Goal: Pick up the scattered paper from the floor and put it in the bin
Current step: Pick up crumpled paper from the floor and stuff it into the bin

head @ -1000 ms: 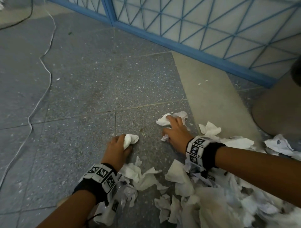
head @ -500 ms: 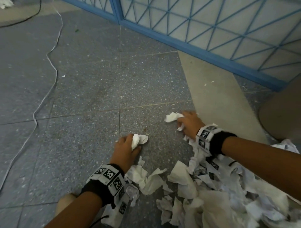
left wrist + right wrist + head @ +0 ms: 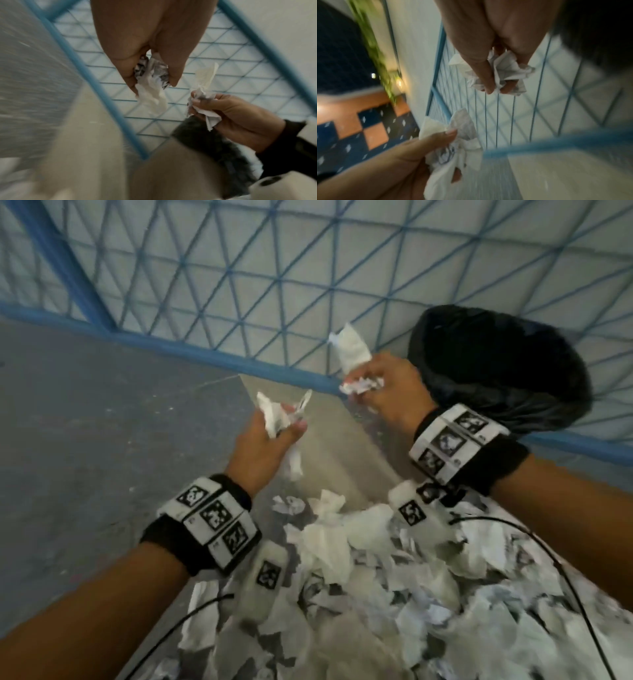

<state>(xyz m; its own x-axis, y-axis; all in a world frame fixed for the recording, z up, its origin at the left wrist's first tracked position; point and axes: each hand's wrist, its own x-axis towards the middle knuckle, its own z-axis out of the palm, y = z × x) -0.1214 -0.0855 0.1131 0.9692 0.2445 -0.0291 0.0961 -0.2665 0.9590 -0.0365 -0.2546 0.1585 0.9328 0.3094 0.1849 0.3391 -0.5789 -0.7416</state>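
While each grip clamps crumpled paper, left hand [image 3: 263, 446] and right hand [image 3: 390, 392] hover near the bin [image 3: 496, 371].

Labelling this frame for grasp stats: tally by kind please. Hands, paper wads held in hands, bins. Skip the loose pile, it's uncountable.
Hands: 2, left hand and right hand
Held paper wads: 2, left wad and right wad
Bins: 1, black-lined bin
Total: 5
The floor pile is not counted.
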